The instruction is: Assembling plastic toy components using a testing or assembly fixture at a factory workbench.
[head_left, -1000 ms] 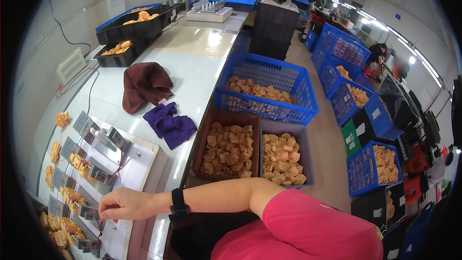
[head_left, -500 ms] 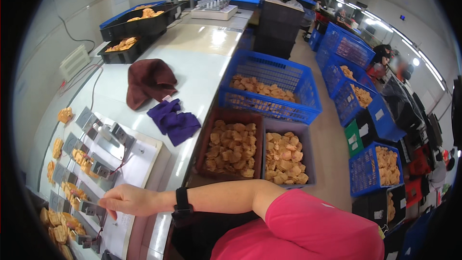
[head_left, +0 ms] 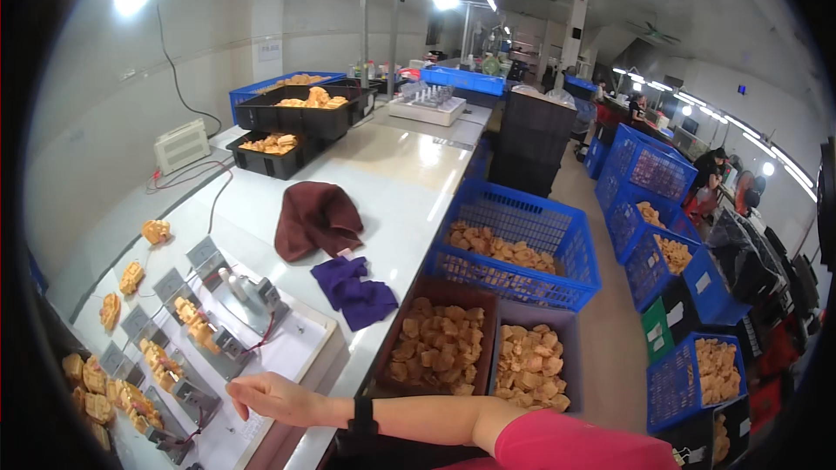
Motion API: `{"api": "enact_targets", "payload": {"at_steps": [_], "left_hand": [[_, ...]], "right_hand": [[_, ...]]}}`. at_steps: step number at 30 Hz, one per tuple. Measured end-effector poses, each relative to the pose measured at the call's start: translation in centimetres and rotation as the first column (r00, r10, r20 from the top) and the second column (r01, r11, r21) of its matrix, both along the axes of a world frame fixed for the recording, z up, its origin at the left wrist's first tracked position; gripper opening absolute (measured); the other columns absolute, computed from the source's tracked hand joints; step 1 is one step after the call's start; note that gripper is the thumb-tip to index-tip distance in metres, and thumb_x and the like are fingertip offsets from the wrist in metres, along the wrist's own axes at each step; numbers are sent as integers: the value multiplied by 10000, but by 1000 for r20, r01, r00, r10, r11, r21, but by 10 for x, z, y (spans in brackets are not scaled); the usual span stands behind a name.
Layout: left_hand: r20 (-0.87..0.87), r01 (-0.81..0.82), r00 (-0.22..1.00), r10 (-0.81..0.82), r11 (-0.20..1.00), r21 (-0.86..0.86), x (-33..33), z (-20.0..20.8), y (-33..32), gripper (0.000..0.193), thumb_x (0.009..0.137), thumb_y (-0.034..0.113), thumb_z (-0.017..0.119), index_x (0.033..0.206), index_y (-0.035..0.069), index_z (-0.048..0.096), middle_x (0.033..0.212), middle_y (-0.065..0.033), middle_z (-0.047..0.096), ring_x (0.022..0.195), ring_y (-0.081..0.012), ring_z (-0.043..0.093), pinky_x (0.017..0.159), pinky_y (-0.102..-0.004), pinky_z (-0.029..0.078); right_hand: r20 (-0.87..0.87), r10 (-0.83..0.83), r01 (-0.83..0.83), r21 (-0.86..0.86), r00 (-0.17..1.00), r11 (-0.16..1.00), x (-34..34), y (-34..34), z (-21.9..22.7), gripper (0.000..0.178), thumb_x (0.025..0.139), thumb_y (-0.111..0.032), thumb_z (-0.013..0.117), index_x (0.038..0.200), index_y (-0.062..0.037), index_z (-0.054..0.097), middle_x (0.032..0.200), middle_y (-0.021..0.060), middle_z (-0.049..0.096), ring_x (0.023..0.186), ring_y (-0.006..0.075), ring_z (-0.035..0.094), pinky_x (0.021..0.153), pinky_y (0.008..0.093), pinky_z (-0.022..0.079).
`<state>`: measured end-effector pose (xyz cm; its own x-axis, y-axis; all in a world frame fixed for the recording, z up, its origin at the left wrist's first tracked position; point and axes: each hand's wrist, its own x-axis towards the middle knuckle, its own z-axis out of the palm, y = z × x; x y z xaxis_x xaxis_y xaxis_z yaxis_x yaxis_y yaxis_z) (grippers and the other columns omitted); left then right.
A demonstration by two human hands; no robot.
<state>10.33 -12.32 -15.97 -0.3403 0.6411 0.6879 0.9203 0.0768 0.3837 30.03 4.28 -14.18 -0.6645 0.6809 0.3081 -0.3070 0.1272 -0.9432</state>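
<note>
My right hand (head_left: 272, 398) reaches left across the near end of the white table (head_left: 401, 165), palm down with fingers loosely spread and nothing in it. A black watch sits on its wrist and a pink sleeve covers the upper arm. The fingertips rest on a white board (head_left: 292, 344) that carries rows of small grey metal fixtures (head_left: 228, 287) with thin red wires. Tan moulded pieces (head_left: 187, 312) sit in some fixtures, and more lie in a pile at the left end (head_left: 96, 387). My left hand is out of view.
A maroon cloth (head_left: 315, 219) and a purple cloth (head_left: 355, 292) lie beyond the board. A brown bin (head_left: 433, 352), a grey bin (head_left: 533, 365) and a blue crate (head_left: 514, 252) of tan pieces stand at the right. Black trays (head_left: 296, 113) sit further back. People work at the far right.
My hand has drawn back to the right from the left row of fixtures onto the bare part of the board. The view has lifted, showing more of the room.
</note>
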Motion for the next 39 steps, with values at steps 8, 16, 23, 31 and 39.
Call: {"api": "enact_targets", "payload": {"at_steps": [8, 16, 23, 31, 39], "left_hand": [[9, 2, 1000, -2, 1000, -23, 3, 1, 8, 332, 950, 243, 598, 1030, -69, 684, 1023, -255, 659, 928, -403, 608, 840, -473, 483], [73, -11, 997, 12, 1000, -13, 8, 2, 12, 359, 948, 249, 585, 1038, -86, 676, 1021, -261, 659, 933, -401, 608, 858, -476, 472], [54, -9, 998, 9, 1000, -11, 7, 3, 7, 315, 946, 202, 595, 1021, -94, 673, 1007, -254, 663, 925, -393, 611, 849, -465, 478], [72, -9, 997, 9, 1000, 10, 7, 1, 10, 266, 925, 162, 617, 1022, -78, 676, 994, -237, 660, 921, -377, 609, 841, -456, 479], [205, -62, 977, 66, 998, -22, -10, -33, 3, 255, 841, 63, 620, 1086, 0, 650, 1177, -174, 551, 1170, -352, 497, 1023, -437, 386]], "right_hand": [[-48, -79, 82, 66, 996, 994, -3, 6, -3, 594, 1009, -564, 404, 703, -78, 554, 603, -56, 370, 573, 59, 346, 527, 258, 283], [-10, -61, 61, 37, 998, 997, 3, 9, 3, 597, 1005, -561, 420, 686, -75, 557, 606, -52, 393, 573, 61, 358, 534, 250, 292], [24, -29, 29, 18, 999, 999, 5, 4, 2, 565, 1025, -530, 392, 748, -70, 568, 624, -65, 355, 580, 42, 318, 535, 231, 264], [12, -54, 54, 29, 998, 998, 8, 5, 4, 555, 1025, -528, 395, 759, -73, 568, 617, -69, 345, 576, 36, 312, 532, 230, 257], [179, -263, 194, 330, 948, 924, 24, 15, 7, 228, 1008, -193, 507, 916, -20, 623, 817, 29, 590, 776, 103, 538, 717, 271, 459]]}}
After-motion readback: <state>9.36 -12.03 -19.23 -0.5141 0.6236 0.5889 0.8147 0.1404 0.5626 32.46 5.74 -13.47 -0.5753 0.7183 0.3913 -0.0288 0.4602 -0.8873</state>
